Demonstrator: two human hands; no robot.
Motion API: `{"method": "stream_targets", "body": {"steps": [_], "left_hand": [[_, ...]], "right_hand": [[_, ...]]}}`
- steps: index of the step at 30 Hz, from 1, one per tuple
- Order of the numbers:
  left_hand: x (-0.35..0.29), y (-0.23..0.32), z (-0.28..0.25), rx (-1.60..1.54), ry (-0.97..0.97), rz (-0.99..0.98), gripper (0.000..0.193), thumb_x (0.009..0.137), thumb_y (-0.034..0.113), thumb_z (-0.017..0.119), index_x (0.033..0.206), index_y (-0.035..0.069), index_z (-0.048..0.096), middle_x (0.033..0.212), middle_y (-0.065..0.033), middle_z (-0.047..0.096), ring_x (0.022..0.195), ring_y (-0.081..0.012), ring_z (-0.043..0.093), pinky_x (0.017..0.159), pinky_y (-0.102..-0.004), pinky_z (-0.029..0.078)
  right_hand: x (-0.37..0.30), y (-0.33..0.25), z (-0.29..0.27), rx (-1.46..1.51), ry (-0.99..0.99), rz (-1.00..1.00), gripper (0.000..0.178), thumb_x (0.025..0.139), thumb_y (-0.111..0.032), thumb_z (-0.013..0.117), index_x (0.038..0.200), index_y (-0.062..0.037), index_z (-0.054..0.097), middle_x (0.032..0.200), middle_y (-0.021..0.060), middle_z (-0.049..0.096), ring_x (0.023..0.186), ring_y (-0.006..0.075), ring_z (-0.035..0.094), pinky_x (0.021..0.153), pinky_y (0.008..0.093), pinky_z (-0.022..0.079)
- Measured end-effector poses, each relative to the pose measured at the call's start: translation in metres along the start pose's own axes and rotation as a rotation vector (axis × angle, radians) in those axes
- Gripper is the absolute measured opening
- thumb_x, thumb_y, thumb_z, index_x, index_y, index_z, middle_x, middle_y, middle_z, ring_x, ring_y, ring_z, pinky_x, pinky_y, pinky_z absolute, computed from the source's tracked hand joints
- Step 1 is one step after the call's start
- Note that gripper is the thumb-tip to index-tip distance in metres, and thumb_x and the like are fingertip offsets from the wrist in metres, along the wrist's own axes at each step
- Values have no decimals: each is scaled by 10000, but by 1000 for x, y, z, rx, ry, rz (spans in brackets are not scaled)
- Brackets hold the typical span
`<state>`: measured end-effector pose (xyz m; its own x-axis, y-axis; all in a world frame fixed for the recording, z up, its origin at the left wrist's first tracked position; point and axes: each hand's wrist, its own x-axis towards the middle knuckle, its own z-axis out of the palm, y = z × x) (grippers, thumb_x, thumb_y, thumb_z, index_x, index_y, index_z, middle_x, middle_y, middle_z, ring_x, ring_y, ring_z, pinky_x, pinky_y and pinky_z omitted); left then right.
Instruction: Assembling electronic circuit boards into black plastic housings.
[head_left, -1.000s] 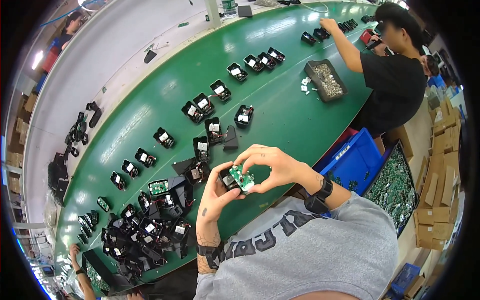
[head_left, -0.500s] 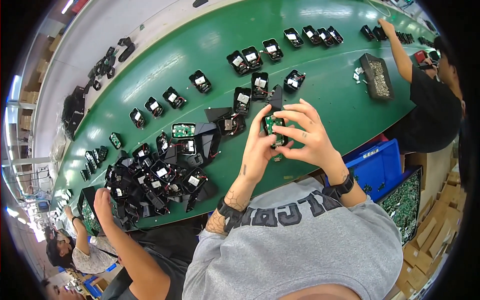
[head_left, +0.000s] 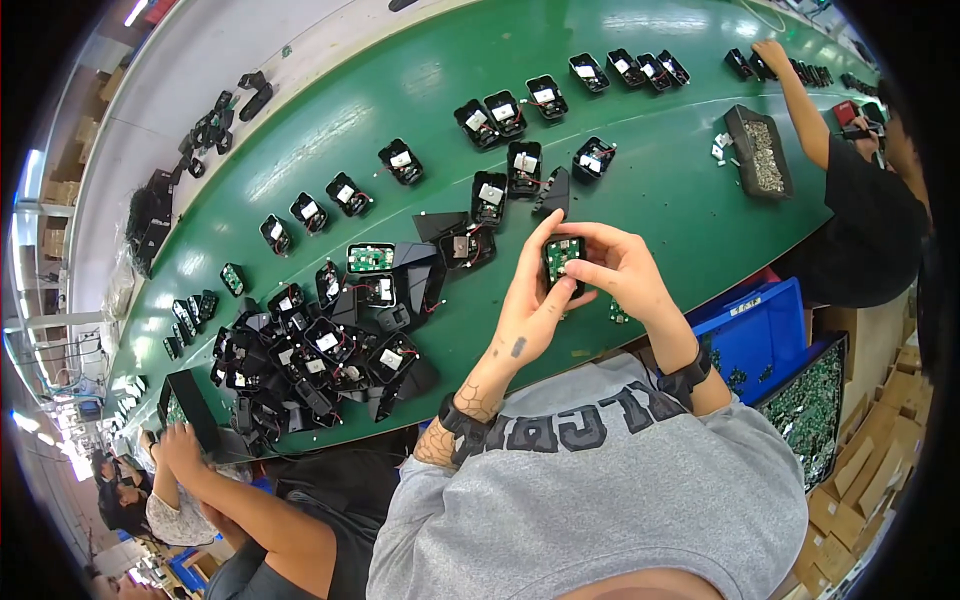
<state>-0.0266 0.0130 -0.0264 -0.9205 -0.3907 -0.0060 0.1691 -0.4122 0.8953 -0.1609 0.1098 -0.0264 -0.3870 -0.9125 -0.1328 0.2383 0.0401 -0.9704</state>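
Between my hands is a small black plastic housing (head_left: 549, 262) with a green circuit board (head_left: 562, 250) seated in its opening. My left hand (head_left: 530, 305) wraps the near left side, its thumb at the board's lower end. My right hand (head_left: 628, 270) curls round the far and right sides, with its thumb pressed on the board. Fingers of both hands partly hide the housing. Just beyond them lies a black wedge-shaped part (head_left: 553, 192). A small loose green board (head_left: 619, 313) rests on the table below my right hand.
Black housings with red wires (head_left: 489, 198) stand in rows across the green table (head_left: 420, 120). Heaped to the left are more housings (head_left: 320, 345). A bin of small metal parts (head_left: 765, 160) and a blue crate (head_left: 750, 335) are at right. Co-workers sit on both sides.
My right hand's spread fingers have closed round the housing, and its thumb now presses on the board. At left, a co-worker's hand has drawn back from the heap toward a black box.
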Motion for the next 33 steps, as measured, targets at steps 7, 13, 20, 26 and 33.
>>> {"method": "stream_targets", "body": {"steps": [7,13,20,26,33], "left_hand": [[-1,19,10,282,60,-122,498,988,2,393,1446,158,274,1199,-153,536,901,-213,666,813,-361,584],[-4,27,13,292,81,-114,418,986,-7,407,1377,127,341,1114,-119,566,833,-165,660,746,-316,590],[0,40,4,694,50,112,401,934,-26,492,1304,114,423,995,-111,622,718,-171,663,660,-311,543],[33,145,-141,1145,436,263,445,869,67,592,1284,119,438,1048,-126,602,825,-209,645,711,-356,531],[-35,218,-449,2119,573,-187,378,726,129,733,1076,17,644,937,-176,680,770,-255,681,693,-319,558]], "right_hand": [[-1,13,0,19,56,-143,425,870,5,640,1283,35,547,1093,76,645,960,123,614,836,274,507],[-2,0,6,29,10,-194,353,879,25,628,1229,27,581,1071,65,647,897,98,609,757,241,508],[7,0,11,47,39,-285,398,846,60,639,1239,12,589,1095,74,655,922,104,617,791,248,507],[-15,-7,-39,-626,170,-267,437,807,-39,672,1238,-12,604,1213,111,636,1147,196,584,992,338,436],[-73,4,-58,-991,49,-275,540,587,-117,791,1106,-53,658,1134,105,605,1105,304,529,991,399,409]]}}
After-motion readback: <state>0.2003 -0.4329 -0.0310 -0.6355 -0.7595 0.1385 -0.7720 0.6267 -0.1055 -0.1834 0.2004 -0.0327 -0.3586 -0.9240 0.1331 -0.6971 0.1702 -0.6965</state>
